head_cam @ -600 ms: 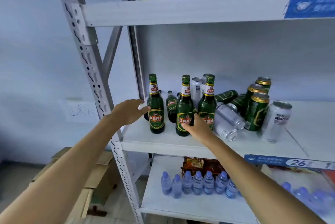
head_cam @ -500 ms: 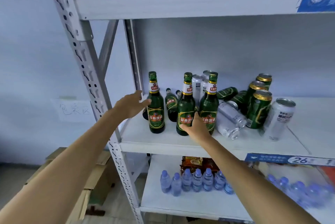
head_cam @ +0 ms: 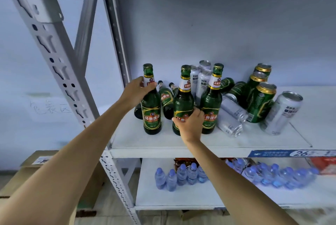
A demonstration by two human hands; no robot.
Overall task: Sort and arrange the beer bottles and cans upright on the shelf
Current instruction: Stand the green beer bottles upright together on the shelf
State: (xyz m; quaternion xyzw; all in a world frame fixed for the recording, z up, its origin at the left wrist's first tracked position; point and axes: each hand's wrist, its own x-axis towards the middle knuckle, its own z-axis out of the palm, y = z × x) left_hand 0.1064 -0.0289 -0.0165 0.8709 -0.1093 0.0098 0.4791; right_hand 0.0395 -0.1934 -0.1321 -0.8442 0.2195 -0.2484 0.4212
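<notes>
Bottles are mid-sort on the shelf (head_cam: 163,141): left hand (head_cam: 135,91) fingers wrap one neck (head_cam: 149,83), right hand (head_cam: 190,124) grips the middle bottle (head_cam: 183,101). Next I'd stand the toppled cans (head_cam: 231,115).

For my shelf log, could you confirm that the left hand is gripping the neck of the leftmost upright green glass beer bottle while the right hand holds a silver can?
Not quite: in the head view the right hand holds the middle upright green glass beer bottle low on its body, not a silver can. The left hand does grip the neck of the leftmost upright green glass beer bottle.
</notes>
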